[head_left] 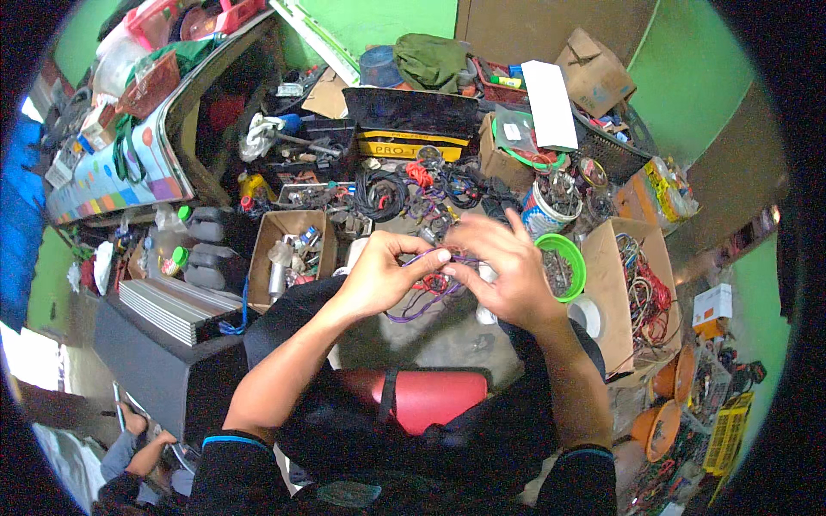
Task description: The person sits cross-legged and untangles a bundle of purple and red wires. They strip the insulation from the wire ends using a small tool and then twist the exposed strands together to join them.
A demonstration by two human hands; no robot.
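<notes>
My left hand (385, 273) pinches a bundle of thin purple wires (416, 311) between thumb and fingers, in front of my body. Some of the wire hangs in loose loops below both hands, with red strands among it. From the right, my right hand (509, 273) meets the same bundle, its thumb against the wires. Its raised fingers are smeared by motion, and they partly hide the upper part of the bundle.
Left of my knees stands a cardboard box (292, 225) of small parts. A green tub (578, 258), a white bucket (535, 215) and a carton with wires (607, 284) stand right. Coiled black cable (381, 196) and a black-and-yellow toolbox (411, 116) lie ahead. A red cushioned seat (439, 400) is below.
</notes>
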